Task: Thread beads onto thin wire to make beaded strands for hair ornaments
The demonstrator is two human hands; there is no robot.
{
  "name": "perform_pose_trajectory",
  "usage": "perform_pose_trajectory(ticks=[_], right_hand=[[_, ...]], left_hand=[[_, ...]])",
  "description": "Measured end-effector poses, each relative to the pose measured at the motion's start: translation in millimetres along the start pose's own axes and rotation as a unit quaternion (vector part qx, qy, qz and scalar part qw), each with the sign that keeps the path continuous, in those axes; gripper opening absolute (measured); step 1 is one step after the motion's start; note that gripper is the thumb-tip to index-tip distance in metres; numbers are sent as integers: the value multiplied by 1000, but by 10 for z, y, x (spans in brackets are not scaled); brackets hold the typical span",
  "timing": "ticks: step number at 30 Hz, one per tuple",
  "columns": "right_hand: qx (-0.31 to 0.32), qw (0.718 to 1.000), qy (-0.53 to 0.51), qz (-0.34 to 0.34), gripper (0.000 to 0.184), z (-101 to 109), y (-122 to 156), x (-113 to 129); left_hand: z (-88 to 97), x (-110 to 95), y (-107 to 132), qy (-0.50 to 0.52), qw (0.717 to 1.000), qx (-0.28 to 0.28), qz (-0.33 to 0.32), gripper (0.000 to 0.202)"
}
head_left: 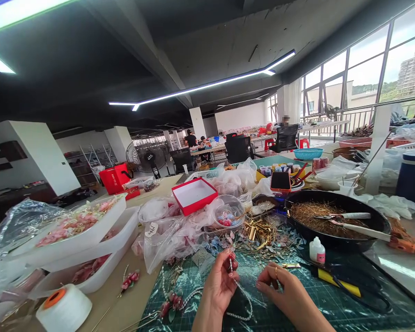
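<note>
My left hand point(218, 283) is low in the middle of the view, fingers pinched on a string of small white pearl beads point(240, 295) that loops down over the green cutting mat point(335, 309). My right hand point(285, 288) sits just to its right, fingers curled and pinched close to the same strand; what it grips is too small to make out. A small red piece shows at my left fingertips. Pink flower pieces point(171, 302) lie on the mat to the left of my left hand.
A black round pan point(335, 219) of gold wire with tweezers lies behind right. A small glue bottle point(317, 251), a clear bead bowl point(227, 214), a red box point(194, 194), white trays point(90, 240), a thread spool point(64, 309) and plastic bags crowd the table. People work far behind.
</note>
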State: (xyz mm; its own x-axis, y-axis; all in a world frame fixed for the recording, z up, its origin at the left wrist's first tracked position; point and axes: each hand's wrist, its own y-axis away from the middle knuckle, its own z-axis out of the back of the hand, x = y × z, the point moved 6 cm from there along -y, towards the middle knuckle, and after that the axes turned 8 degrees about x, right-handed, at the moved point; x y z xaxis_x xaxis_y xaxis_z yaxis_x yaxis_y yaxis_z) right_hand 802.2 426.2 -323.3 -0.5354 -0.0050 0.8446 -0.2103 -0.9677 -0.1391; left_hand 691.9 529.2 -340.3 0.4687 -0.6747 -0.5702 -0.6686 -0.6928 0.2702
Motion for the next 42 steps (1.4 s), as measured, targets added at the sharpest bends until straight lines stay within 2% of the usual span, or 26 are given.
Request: perform_pose_trajectory(ticks=[8, 13, 15, 17, 18, 20, 21, 23, 25, 30, 34, 42], right_hand=[[61, 997, 10, 37, 10, 16, 187, 28], [164, 984, 3, 63, 7, 107, 318, 183], [130, 989, -22, 72, 14, 253, 263, 238], [20, 995, -80, 59, 24, 441, 134, 249], [-4, 991, -118, 66, 29, 473, 55, 265], [45, 971, -216, 95, 36, 378, -123, 321], [91, 961, -245, 93, 37, 288, -205, 335], [150, 944, -282, 82, 31, 140, -330, 328], [177, 940, -284, 64, 23, 62, -402, 276], [169, 949, -262, 52, 23, 119, -458, 147], [127, 959, -245, 69, 25, 185, -491, 147], [65, 975, -193, 90, 17, 149, -536, 118]], left_hand=[[-4, -59, 31, 13, 1000, 26, -7, 11], [-43, -70, 49, 2, 999, 42, -2, 10], [-64, -49, 62, -12, 999, 46, 4, 11], [-86, -1, 76, -28, 998, 50, 20, 13], [-100, 28, 83, -36, 997, 54, 28, 14], [-134, 82, 95, -59, 995, 69, 45, 14], [-152, 101, 102, -71, 993, 77, 49, 13], [-183, 129, 120, -95, 990, 91, 60, 12], [-204, 145, 141, -114, 986, 99, 71, 10], [-230, 180, 165, -124, 979, 119, 105, 7], [-223, 218, 152, -127, 975, 136, 123, 8], [-181, 244, 132, -127, 976, 118, 129, 7]])
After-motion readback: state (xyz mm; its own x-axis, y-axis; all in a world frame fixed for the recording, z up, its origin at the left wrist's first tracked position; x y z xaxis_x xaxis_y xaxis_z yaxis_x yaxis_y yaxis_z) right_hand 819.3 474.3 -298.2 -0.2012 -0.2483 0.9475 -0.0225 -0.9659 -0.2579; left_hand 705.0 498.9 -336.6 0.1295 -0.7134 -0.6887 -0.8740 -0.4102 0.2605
